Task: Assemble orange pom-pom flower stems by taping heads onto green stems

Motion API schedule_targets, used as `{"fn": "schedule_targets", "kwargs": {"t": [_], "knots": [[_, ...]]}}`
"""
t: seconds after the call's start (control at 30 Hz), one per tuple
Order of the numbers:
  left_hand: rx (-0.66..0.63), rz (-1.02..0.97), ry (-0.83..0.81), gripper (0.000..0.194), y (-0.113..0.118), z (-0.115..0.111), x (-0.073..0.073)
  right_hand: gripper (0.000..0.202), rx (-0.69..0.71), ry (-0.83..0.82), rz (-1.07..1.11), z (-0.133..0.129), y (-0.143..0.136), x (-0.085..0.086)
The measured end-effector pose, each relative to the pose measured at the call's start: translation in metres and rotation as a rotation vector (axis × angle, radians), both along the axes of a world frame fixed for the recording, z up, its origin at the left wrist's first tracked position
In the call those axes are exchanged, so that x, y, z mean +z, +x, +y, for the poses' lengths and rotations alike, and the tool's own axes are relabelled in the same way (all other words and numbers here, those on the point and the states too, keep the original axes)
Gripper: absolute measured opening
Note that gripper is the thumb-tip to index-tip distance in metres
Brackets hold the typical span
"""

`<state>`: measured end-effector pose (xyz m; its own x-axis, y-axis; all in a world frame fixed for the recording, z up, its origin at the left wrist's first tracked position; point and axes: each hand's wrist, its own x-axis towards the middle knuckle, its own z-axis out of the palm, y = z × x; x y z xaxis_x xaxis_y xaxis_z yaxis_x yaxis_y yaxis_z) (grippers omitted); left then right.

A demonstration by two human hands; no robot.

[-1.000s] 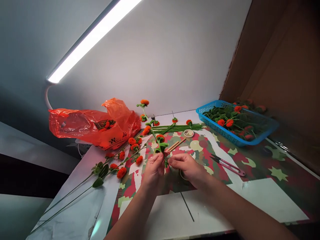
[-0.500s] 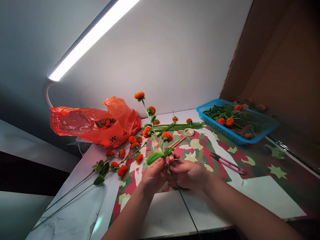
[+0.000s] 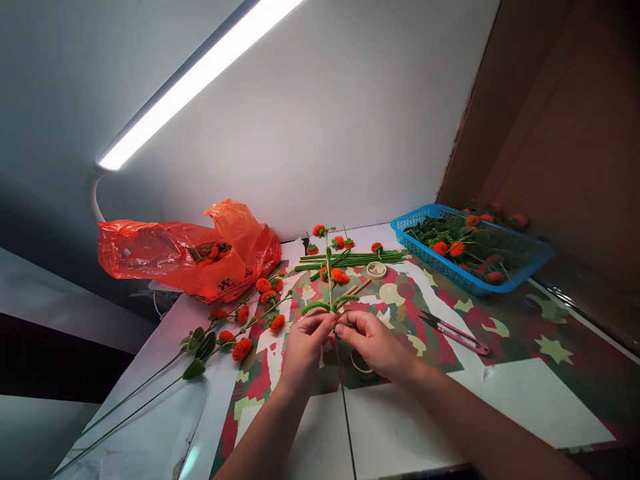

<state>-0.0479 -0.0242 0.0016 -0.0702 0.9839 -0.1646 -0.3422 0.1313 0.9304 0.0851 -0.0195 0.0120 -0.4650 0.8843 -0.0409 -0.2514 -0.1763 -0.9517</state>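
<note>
The red plastic bag [image 3: 175, 268] bears black print on its front: a spiky emblem [image 3: 225, 284], a smaller mark [image 3: 249, 272] to the right, and a line of capital-like lettering below. Creases and small size leave the words unreadable.

head-worn view, forward and down

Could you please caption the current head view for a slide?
Left hand and right hand meet at a stem with orange blooms, red bag and blue basket beyond.
</note>
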Motion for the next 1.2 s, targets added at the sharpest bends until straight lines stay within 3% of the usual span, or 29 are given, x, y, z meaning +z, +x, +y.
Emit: {"fn": "schedule_targets", "kwargs": {"t": [0.23,0.47,0.73,0.83,1.0,1.1,1.2], "knots": [[-0.129,-0.348,-0.014,0.033,0.004,-0.007,0.014,0.031,0.204,-0.229,0.246,0.003,0.001,-0.006],[-0.319,-0.367,-0.012,0.032,0.0,-0.014,0.014,0.024,0.463,-0.396,0.468,0.001,-0.006,-0.019],[-0.385,-0.365,-0.029,0.036,-0.002,-0.016,0.007,0.022,0.522,-0.496,0.629,-0.013,-0.012,-0.015],[-0.373,-0.281,-0.019,0.035,-0.005,-0.015,0.01,0.023,0.481,-0.506,0.591,-0.012,-0.009,-0.009],[-0.259,-0.149,0.16,0.032,-0.004,-0.006,0.011,0.025,0.374,-0.533,0.495,-0.007,-0.002,0.002],[-0.106,-0.084,0.205,0.026,-0.001,-0.002,0.003,0.028,0.14,-0.394,0.346,-0.005,-0.002,0.008],[0.081,0.045,0.16,0.023,0.005,-0.003,0.001,0.028,-0.213,-0.085,0.095,-0.006,-0.005,0.008]]}}
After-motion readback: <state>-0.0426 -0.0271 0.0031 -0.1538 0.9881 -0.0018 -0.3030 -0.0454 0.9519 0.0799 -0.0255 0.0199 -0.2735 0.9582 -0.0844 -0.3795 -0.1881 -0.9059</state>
